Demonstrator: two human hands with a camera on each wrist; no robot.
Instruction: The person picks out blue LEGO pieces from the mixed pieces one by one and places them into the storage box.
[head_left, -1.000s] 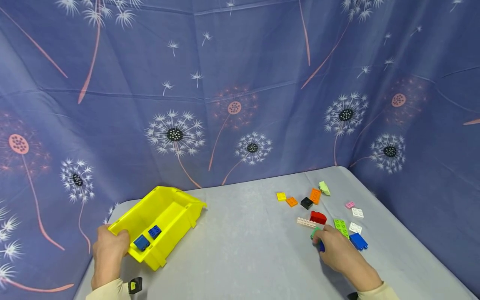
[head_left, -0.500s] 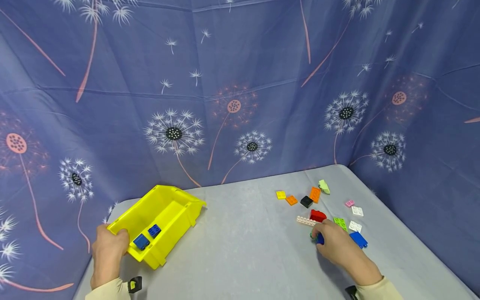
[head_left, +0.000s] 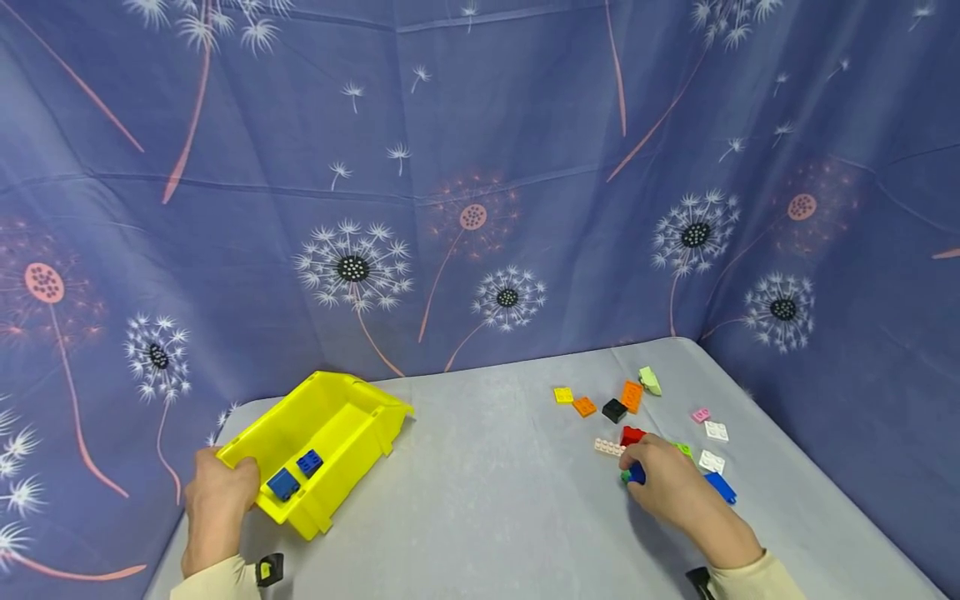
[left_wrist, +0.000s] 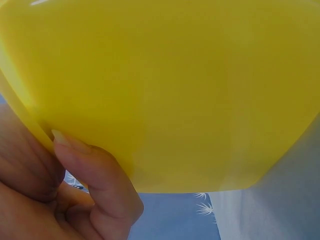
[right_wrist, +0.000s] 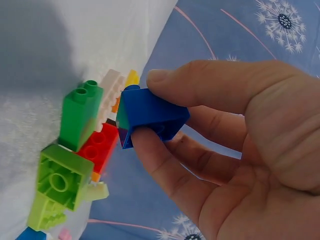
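Note:
On the left, my left hand (head_left: 217, 504) grips the near rim of a yellow bin (head_left: 352, 471), thumb inside. Seen from the left wrist, the fingers (left_wrist: 100, 175) curl at the edge of the bin's yellow wall (left_wrist: 190, 100). Two blue bricks (head_left: 283, 485) lie inside the bin. At the right, my right hand (head_left: 675, 496) pinches a blue toy brick (right_wrist: 155, 110) between thumb and fingers, its hollow underside partly showing. Beyond it in the right wrist view are a green brick (right_wrist: 80, 117), a red brick (right_wrist: 102, 147) and a lime brick (right_wrist: 62, 177).
Loose bricks lie around the right hand: a pale pink strip (head_left: 609, 447), a black brick (head_left: 614, 410), orange pieces (head_left: 632, 397), white bricks (head_left: 712, 462) and a blue one (head_left: 722, 488). A patterned blue curtain (head_left: 480, 250) borders the grey table (head_left: 480, 517).
My right hand has shifted slightly forward and left with the blue brick, covering more of the red and lime bricks in the head view. The left hand and bin stay put.

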